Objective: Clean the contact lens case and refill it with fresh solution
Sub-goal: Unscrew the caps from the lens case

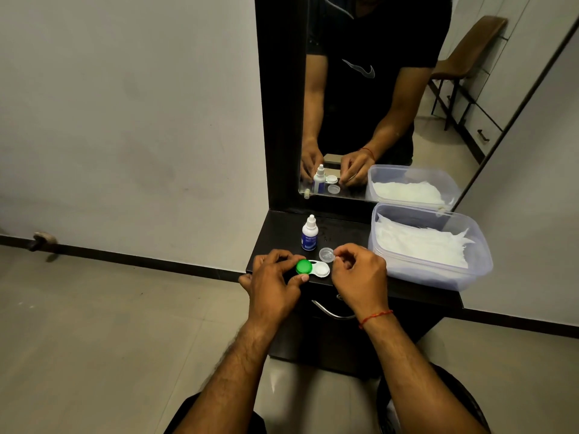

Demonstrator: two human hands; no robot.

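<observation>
Pale wall, tiled floor and a dark skirting line surround a small black desk (282,233) with a mirror (391,98) mounted upright at its back edge. A drawer handle (332,312) shows below the desk top.

Item positions:
- The contact lens case (314,268) lies flat at the front edge of the desk, between the two hands.
- Its left well carries a green cap (303,266). Its right well (322,270) is uncovered and shows white.
- A clear cap (326,254) lies on the desk just behind the open well.
- The solution bottle (309,233) stands upright behind the case, nozzle cap on.
- A translucent plastic container (479,261) holding white tissue (419,242) occupies the right side of the desk.

Hand pose:
- Both forearms reach forward from the lower edge of the view, backs of the hands up.
- The left hand (275,277) grips the green-capped end of the case. Its fingers (282,256) curl over the far side and the thumb (302,278) presses the near side.
- The right hand (360,277), with a red thread (374,317) on the wrist, has its fingers (341,250) curled, thumb and forefinger tips drawn together at the right edge of the clear cap. Whether they pinch its rim cannot be determined.
</observation>
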